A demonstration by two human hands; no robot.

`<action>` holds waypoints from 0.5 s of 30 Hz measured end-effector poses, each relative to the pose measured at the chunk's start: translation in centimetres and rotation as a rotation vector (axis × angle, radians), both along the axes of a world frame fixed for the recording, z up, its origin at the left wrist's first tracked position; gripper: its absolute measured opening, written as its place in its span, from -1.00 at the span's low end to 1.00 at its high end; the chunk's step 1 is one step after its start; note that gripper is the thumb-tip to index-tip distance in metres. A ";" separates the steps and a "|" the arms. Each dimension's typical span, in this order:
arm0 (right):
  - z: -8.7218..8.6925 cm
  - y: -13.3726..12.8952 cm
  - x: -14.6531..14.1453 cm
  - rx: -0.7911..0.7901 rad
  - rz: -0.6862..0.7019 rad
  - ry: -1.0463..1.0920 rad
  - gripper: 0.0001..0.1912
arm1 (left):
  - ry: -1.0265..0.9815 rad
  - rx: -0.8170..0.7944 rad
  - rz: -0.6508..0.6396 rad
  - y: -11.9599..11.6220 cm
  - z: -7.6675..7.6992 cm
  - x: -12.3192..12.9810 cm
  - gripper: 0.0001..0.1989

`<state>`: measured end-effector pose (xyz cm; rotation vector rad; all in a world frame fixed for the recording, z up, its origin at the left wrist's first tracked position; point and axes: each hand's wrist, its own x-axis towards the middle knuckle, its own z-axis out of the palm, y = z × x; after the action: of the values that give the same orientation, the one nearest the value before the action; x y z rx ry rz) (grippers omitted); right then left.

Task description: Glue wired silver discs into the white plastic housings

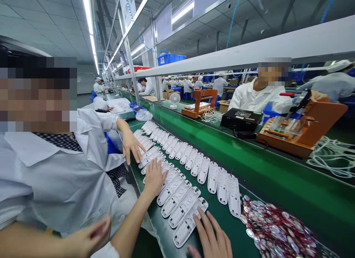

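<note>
Two rows of white plastic housings lie side by side on the green bench. My left hand rests with fingers spread over housings of the nearer row, around its middle. At the near end of that row, my right hand has its fingers apart, with fingertips at the edge of the last housing. Neither hand grips anything. A heap of small round discs with red wires lies to the right of my right hand.
A co-worker in a white coat sits close on the left, one hand over the far housings, the other blurred. Beyond the green belt stand orange fixtures, a black box, white cables and another person.
</note>
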<state>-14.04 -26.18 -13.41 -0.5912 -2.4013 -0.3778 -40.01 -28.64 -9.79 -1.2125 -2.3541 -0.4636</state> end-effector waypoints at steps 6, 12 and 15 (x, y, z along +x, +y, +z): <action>1.3 0.3 -3.2 -0.032 0.014 0.033 -0.34 | -0.041 -0.122 0.057 0.9 0.1 -1.8 -0.56; 0.8 -1.1 -7.0 -0.186 -0.005 0.022 -0.37 | -0.046 -0.162 0.062 0.1 0.2 -1.3 -0.63; 0.3 -1.6 -5.8 -0.185 0.021 0.015 -0.37 | -0.043 -0.169 0.043 -0.5 0.0 -0.2 -0.63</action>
<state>-19.88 -27.76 -13.07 -0.6470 -2.4425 -0.1421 -40.18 -29.13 -9.78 -1.2333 -2.4926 -0.2840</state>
